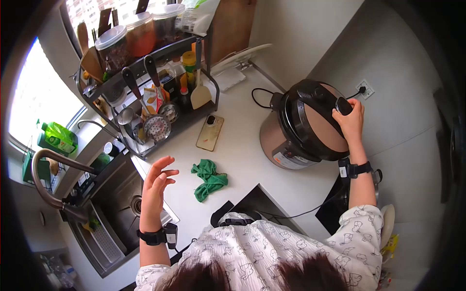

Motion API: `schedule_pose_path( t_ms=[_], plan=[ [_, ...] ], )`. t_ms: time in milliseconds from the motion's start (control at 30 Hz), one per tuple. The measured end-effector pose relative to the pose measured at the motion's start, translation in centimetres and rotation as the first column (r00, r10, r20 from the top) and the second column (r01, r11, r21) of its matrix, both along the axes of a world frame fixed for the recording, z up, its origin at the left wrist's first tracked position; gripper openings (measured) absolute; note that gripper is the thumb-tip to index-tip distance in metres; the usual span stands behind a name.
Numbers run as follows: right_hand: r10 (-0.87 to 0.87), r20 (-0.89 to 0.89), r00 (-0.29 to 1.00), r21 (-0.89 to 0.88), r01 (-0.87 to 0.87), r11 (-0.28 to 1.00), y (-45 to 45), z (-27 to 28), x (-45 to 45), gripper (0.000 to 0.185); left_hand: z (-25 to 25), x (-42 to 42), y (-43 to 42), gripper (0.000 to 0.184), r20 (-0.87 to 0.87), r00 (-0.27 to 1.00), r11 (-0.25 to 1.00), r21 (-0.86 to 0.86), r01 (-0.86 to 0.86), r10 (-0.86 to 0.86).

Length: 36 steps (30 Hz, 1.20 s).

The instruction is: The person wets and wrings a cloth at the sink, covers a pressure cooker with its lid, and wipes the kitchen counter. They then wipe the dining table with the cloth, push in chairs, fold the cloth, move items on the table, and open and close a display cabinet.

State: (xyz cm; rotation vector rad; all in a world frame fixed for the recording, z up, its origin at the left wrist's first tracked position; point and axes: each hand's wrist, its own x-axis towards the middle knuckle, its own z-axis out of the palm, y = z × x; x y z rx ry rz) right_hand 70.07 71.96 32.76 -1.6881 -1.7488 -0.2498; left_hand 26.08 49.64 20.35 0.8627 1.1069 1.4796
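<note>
A brown and black electric pressure cooker (286, 140) stands on the white counter at the right. Its lid (315, 111) is tilted towards the right, and my right hand (352, 119) has its fingers wrapped round the black knob on top. My left hand (158, 184) is raised over the counter edge near the sink, fingers apart and holding nothing. A crumpled green cloth (208, 180) lies on the counter just right of my left hand. Behind the cloth is a gold phone (210, 133), lying flat.
A black rack (182, 126) with ladles, jars and bottles stands at the back left. The sink (116, 208) and curved faucet (43, 169) are at the left. A wall socket (365, 89) holds a plug. A dark cable crosses the front counter.
</note>
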Motion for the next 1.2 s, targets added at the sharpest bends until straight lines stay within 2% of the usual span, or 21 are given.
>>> schedule_pose_path(
  t_ms=[67,133,400,567,667,867,967,1033,1067,1133,1200],
  plan=[
    [-0.018,-0.034,0.999,-0.028,0.017,0.999,0.6,-0.7,-0.5,0.051,-0.3,-0.5,-0.7,0.039,-0.005,0.999,0.999,-0.025,-0.032,0.032],
    [-0.089,-0.089,0.992,-0.053,0.085,0.995,1.5,-1.7,-0.2,0.051,-0.5,-1.1,-1.3,0.038,-0.084,0.994,0.995,-0.062,-0.08,0.075],
    [-0.241,-0.139,0.96,-0.155,0.22,0.963,2.7,-2.8,0.5,0.059,-1.5,-3.2,-3.2,0.037,-0.063,0.979,0.976,-0.085,-0.199,0.194],
    [-0.252,-0.094,0.963,-0.138,0.239,0.961,2.8,-3.1,0.9,0.061,-2.3,-3.7,-3.1,0.036,-0.044,0.978,0.974,-0.096,-0.206,0.202],
    [-0.228,-0.056,0.972,-0.176,0.215,0.961,3.1,-3.0,1.1,0.059,-2.5,-3.7,-3.0,0.037,-0.049,0.98,0.975,-0.1,-0.198,0.194],
    [-0.335,-0.073,0.939,-0.327,0.295,0.898,3.6,-2.4,0.1,0.067,-3.0,-3.7,-2.7,0.037,-0.064,0.984,0.977,-0.121,-0.174,0.167],
    [-0.335,0.032,0.941,-0.395,0.32,0.861,2.5,0.0,-2.1,0.074,-3.3,-3.7,-2.6,0.036,-0.054,0.986,0.977,-0.137,-0.163,0.157],
    [-0.248,0.168,0.954,-0.532,0.3,0.792,2.1,1.6,-3.2,0.078,-3.5,-3.7,-2.7,0.035,-0.043,0.987,0.976,-0.147,-0.159,0.154],
    [-0.248,0.172,0.953,-0.535,0.302,0.789,2.0,2.1,-3.8,0.078,-3.6,-3.6,-2.7,0.035,-0.042,0.987,0.976,-0.148,-0.159,0.155],
    [-0.208,0.347,0.915,-0.605,0.387,0.695,2.4,2.9,-4.8,0.081,-3.9,-3.6,-2.9,0.035,-0.04,0.987,0.976,-0.154,-0.157,0.153],
    [-0.201,0.374,0.905,-0.584,0.398,0.708,3.5,2.1,-4.3,0.083,-4.3,-3.8,-3.1,0.035,-0.026,0.987,0.975,-0.148,-0.163,0.161]
  ],
)
